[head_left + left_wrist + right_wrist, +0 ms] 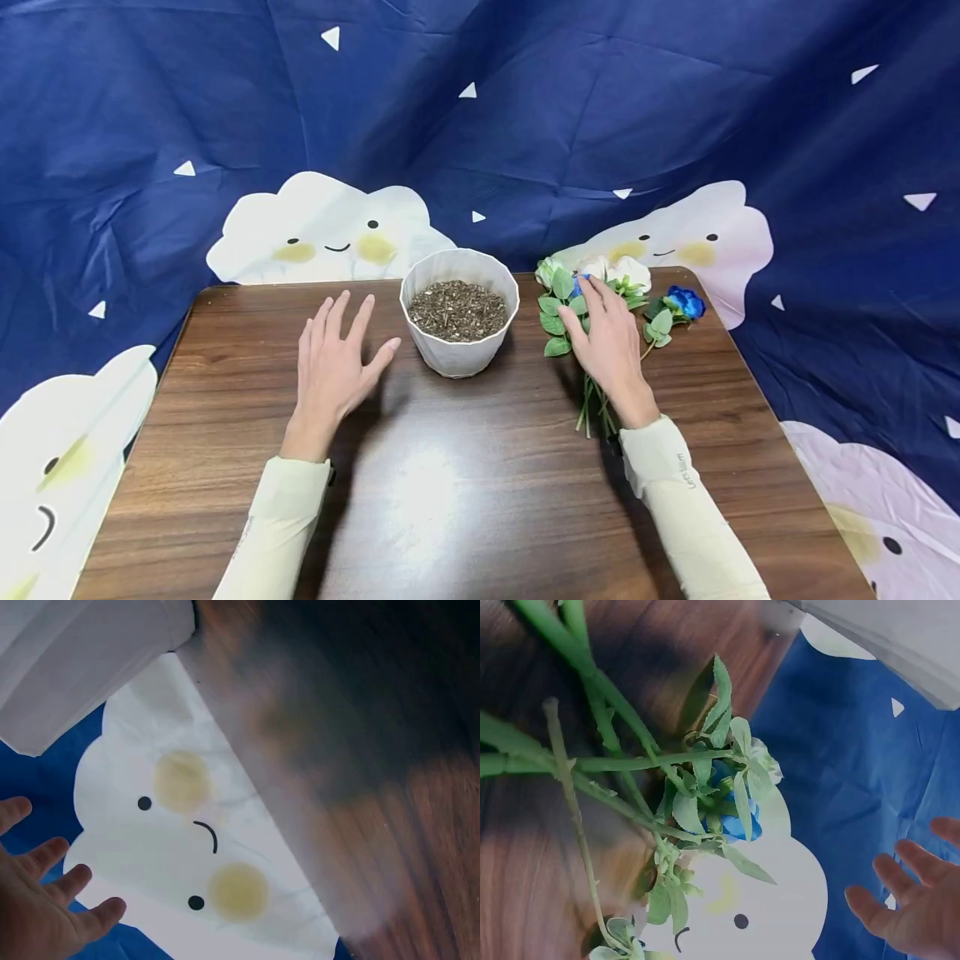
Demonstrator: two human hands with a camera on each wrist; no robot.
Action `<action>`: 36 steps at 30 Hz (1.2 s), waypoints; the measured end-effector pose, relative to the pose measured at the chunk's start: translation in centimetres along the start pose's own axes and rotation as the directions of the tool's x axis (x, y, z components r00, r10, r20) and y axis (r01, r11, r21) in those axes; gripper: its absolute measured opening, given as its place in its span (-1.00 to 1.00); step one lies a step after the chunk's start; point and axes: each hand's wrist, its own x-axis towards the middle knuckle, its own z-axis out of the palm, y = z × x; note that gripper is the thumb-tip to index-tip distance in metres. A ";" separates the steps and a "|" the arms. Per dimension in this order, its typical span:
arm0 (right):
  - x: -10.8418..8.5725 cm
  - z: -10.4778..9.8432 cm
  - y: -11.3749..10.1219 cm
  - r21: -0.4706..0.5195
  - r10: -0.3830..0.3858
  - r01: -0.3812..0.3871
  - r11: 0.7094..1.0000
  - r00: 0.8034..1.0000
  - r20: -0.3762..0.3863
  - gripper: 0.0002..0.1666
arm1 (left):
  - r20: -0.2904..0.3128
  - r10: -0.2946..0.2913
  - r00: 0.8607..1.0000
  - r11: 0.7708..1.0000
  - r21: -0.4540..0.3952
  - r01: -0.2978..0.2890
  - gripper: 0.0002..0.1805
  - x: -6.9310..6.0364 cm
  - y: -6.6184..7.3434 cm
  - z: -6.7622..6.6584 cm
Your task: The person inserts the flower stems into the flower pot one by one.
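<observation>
Right hand (611, 346), with extended fingers, over a bunch of flowers (562, 283), white and blue, lying with stems (559, 637) toward the near side on the right of the brown counter (480, 533); cannot tell whether touching. Left hand (333, 367), spread wide, just left of an upright white pot (457, 357) of dark soil (459, 312). Right of the bunch, a separate blue rose (685, 302). Behind, dark blue cloth (480, 150) printed with smiling clouds (330, 229)
</observation>
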 end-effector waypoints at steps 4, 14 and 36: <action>0.1 -0.5 0.4 0.118 0.041 -0.040 0.992 0.999 -0.003 -0.32 | -0.015 -0.018 1.000 0.995 -0.100 0.016 -0.20 0.0 0.1 0.0; 0.8 -1.8 1.6 0.287 0.180 -0.157 0.945 0.982 -0.056 -0.40 | -0.056 -0.065 0.996 0.952 -0.301 0.045 -0.25 0.6 0.6 0.4; -0.2 -0.9 6.7 0.389 0.490 -0.467 0.794 0.871 0.043 -0.60 | 0.242 -0.296 0.924 0.312 -0.890 0.333 -0.40 2.0 1.4 1.9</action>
